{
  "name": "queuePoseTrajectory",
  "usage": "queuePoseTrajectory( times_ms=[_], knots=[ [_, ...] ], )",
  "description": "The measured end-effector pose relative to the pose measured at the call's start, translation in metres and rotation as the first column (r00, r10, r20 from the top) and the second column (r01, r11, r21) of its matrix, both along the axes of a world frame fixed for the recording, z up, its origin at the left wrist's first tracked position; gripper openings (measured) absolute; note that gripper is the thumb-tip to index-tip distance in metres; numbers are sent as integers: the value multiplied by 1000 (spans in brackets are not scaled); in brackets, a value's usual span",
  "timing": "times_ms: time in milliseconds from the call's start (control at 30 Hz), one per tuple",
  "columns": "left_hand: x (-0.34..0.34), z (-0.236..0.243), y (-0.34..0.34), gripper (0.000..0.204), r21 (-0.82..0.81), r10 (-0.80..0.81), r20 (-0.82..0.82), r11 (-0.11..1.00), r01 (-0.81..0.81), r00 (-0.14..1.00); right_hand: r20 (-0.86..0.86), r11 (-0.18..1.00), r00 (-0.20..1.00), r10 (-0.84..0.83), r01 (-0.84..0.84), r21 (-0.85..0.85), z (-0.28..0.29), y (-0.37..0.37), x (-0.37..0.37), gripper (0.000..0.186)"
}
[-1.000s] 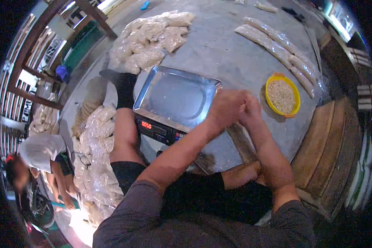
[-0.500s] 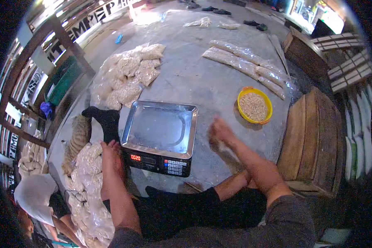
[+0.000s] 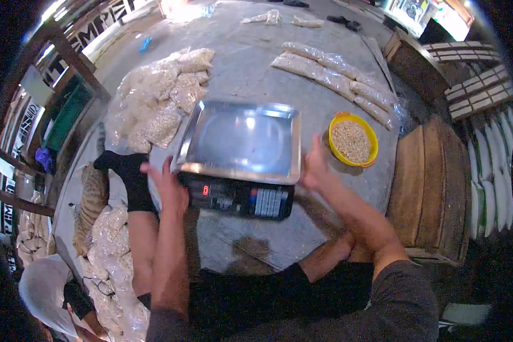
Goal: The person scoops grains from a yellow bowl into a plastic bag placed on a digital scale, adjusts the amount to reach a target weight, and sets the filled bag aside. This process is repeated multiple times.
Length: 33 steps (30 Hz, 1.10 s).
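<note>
I hold a digital scale with a steel tray on top, slightly blurred, above the concrete floor. My left hand grips its left side near the front corner, the thumb raised. My right hand is on its right side, fingers mostly hidden behind the edge. A yellow basin of pale beans or grains sits just right of my right hand. My leg in a black sock stretches along the scale's left.
Bean-filled bags lie beyond the scale, in rows and left. A striped cat lies beside my leg. A person bends at lower left. Wooden boards, long white bags and racks stand right.
My hands have come apart from their clasp over the tray and now grip both sides of the scale, which has shifted rightward and up from its spot half a second ago.
</note>
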<state>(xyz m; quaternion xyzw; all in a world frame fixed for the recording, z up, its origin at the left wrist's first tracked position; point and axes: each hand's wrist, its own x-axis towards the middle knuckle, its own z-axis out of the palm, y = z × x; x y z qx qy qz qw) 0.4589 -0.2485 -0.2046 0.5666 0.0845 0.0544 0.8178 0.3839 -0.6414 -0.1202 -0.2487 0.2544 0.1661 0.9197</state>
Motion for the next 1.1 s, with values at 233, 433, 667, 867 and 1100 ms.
queuePoseTrajectory(
  times_ms=[233, 433, 667, 867, 1100],
  knots=[
    [167, 34, -189, 99, -339, -302, -51, 902, 268, 952, 83, 901, 954, -287, 298, -315, -26, -138, 153, 115],
    [245, -8, -216, 110, -315, -339, -112, 903, 290, 934, 22, 791, 915, -404, 361, -494, -22, -137, 205, 104],
    [188, 1, -200, 79, 493, -170, 10, 858, 143, 985, 254, 501, 759, -600, 604, -621, -39, -121, 169, 54],
    [-25, -22, -168, 15, 973, -341, 111, 229, -32, 934, 224, -232, 710, 668, 485, -843, -104, -7, 41, 23],
    [-46, -64, -160, 11, 989, -449, 106, 142, -46, 887, -68, -524, 708, 703, 451, -722, -125, 12, 58, 12]
  ],
)
